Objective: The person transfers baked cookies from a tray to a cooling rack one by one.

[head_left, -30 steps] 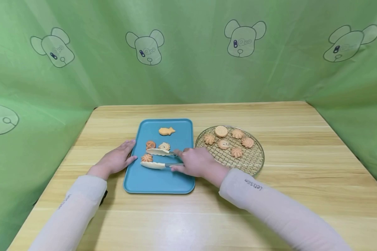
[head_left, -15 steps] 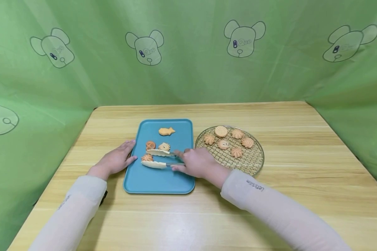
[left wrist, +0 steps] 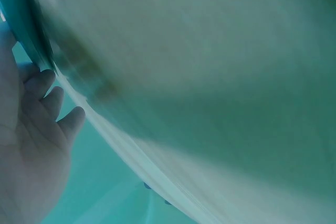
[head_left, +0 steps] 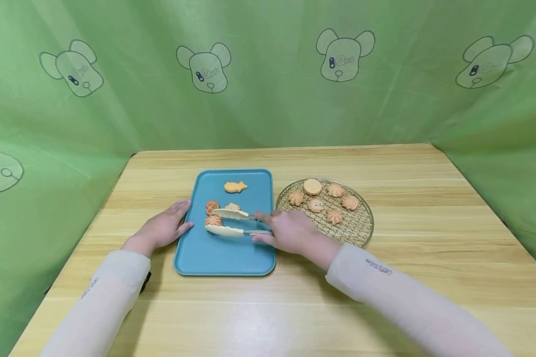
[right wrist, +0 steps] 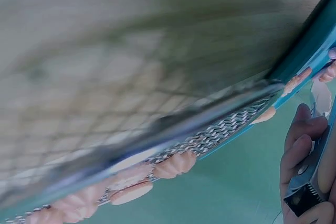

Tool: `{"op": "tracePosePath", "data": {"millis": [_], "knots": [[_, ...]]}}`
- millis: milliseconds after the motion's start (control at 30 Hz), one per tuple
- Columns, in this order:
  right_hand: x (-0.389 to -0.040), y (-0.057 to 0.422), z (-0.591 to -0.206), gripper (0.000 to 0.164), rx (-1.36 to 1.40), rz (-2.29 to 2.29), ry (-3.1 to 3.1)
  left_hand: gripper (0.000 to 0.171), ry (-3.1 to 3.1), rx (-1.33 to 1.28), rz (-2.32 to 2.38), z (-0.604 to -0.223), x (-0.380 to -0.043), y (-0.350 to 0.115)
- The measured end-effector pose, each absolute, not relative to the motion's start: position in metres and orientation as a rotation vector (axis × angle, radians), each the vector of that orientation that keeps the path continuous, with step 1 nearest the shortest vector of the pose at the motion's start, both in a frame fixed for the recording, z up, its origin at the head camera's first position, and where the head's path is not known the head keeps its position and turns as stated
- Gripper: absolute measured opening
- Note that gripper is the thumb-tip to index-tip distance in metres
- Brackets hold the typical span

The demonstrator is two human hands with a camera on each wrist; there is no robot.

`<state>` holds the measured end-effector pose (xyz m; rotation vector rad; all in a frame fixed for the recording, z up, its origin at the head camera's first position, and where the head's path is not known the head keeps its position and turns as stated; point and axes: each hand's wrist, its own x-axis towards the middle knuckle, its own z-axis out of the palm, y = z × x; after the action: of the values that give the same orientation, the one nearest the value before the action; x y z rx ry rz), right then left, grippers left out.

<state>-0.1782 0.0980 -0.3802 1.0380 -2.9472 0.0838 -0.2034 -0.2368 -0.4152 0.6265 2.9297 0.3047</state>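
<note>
In the head view my right hand (head_left: 290,230) grips a pair of tongs (head_left: 232,214) with cream tips. The tips lie on either side of a ridged flower-shaped cookie (head_left: 213,220) over the blue tray (head_left: 232,258). Close behind them are a brown round cookie (head_left: 212,206) and a pale scalloped cookie (head_left: 232,206), partly hidden by the upper tip. A fish-shaped cookie (head_left: 235,187) lies farther back on the tray. My left hand (head_left: 163,229) touches the tray's left edge with its fingers extended. The right wrist view shows the tongs' metal handle (right wrist: 310,182) inside the hand.
Right of the tray stands a round wire rack (head_left: 348,233) carrying several cookies, partly behind my right hand. Both rest on a wooden table (head_left: 429,208). A green curtain (head_left: 268,114) encloses the back and sides.
My right hand and the tongs have shifted a little to the right and away from me. The flower-shaped cookie has moved slightly with the tips. My left hand stays at the tray's edge.
</note>
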Motion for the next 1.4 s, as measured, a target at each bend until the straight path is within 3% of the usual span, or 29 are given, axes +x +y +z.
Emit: {"op": "tracePosePath", "data": {"millis": [1400], "knots": [[-0.163, 0.215, -0.367, 0.067, 0.821, 0.120, -2.931, 0.065, 2.926, 0.632, 0.310, -0.414, -0.201, -0.236]]}}
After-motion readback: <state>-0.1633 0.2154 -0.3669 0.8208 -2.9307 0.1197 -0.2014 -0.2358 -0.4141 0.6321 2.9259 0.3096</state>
